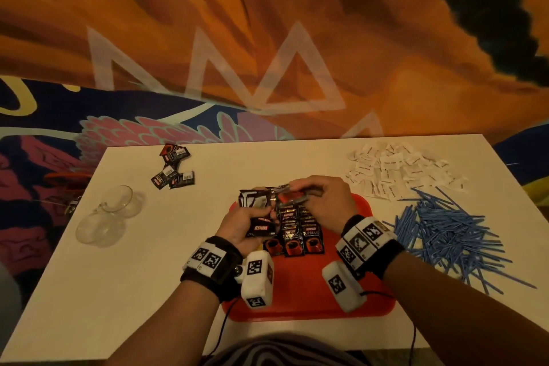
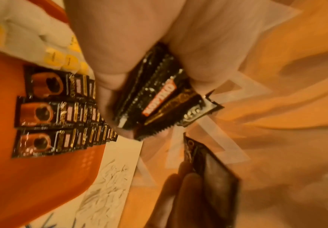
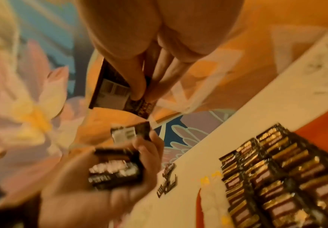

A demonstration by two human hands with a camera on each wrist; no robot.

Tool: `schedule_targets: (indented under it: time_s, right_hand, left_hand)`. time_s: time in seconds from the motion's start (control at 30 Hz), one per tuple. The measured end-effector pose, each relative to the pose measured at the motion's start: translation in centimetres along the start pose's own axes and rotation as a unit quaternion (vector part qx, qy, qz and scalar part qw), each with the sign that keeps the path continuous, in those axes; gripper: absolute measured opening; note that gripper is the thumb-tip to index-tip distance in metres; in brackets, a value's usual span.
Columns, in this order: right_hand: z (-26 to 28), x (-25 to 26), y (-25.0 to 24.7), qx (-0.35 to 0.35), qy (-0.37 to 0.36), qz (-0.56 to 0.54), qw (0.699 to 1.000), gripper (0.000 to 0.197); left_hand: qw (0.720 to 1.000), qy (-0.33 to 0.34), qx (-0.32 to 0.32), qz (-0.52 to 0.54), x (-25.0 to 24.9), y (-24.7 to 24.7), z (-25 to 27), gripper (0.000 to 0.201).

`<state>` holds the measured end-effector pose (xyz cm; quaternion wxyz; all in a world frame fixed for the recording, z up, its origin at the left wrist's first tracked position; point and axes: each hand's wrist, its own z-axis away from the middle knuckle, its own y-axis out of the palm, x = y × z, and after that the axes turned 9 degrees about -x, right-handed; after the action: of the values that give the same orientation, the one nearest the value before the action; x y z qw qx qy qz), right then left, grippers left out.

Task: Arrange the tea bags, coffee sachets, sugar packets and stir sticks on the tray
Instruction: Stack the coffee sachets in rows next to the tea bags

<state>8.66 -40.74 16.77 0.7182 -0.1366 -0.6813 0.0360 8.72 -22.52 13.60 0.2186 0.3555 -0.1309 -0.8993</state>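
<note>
Above tray (image 1: 377,304), left hand (image 1: 242,224) holds sachets (image 1: 258,227) — several, seemingly.

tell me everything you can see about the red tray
The red tray looks like smooth plastic with rounded corners and a low rim. It lies flat on the white table, near its front edge. Three overlapping rows of dark coffee sachets lie on it. Both hands work above it; its near part is bare.

One red tray (image 1: 368,303) carries three columns of coffee sachets (image 1: 292,235), five loose sachets (image 1: 173,169) lie far left on the tabletop (image 1: 118,291), beside two glass cups (image 1: 107,214), and the white sugar packets (image 1: 395,169) and blue stir sticks (image 1: 448,235) form one uncountable heap each.
</note>
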Motion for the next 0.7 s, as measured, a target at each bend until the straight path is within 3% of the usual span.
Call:
schedule_targets:
  time_s: [0.03, 0.13, 0.2, 0.27, 0.33, 0.4, 0.47, 0.6, 0.7]
  right_hand:
    - [0.4, -0.1, -0.1, 0.027, -0.034, 0.019, 0.999, 0.034]
    - [0.9, -1.1, -0.8, 0.091, -0.152, 0.124, 0.976, 0.038]
    - [1.0, -1.6, -1.5, 0.111, -0.171, 0.146, 0.968, 0.041]
    - [0.9, -2.2, -1.9, 0.098, -0.116, 0.111, 0.982, 0.045]
    - [0.8, -2.3, -2.3, 0.093, 0.02, -0.022, 0.995, 0.045]
    - [0.9, -1.9, -2.5, 0.114, 0.152, -0.145, 0.971, 0.033]
    - [0.9, -2.1, -2.7, 0.133, 0.156, -0.074, 0.976, 0.028]
    - [0.3, -3.6, -2.8, 0.158, 0.038, 0.162, 0.973, 0.013]
    - [0.4, -4.3, -3.1, 0.187, -0.007, 0.207, 0.96, 0.005]
  left_hand:
    - [1.0, -0.016, 0.006, 0.01, 0.2, 0.4, 0.3, 0.018]
    - [0.999, -0.028, 0.033, 0.02, 0.4, 1.1, 1.0, 0.039]
    - [0.999, 0.005, 0.028, -0.013, 0.8, 1.2, 0.9, 0.047]
    - [0.998, 0.058, 0.008, -0.031, 1.4, 1.3, 0.6, 0.048]
    - [0.992, 0.115, -0.017, -0.039, 2.0, 1.5, 0.4, 0.043]
    - [0.987, 0.152, -0.027, -0.049, 2.5, 1.9, 0.6, 0.04]
    - [0.983, 0.172, -0.021, -0.053, 3.2, 2.4, 0.9, 0.036]
    - [0.987, 0.162, -0.001, -0.012, 4.2, 2.7, 1.5, 0.042]
    - [0.987, 0.16, -0.011, -0.023, 4.7, 2.4, 1.6, 0.04]
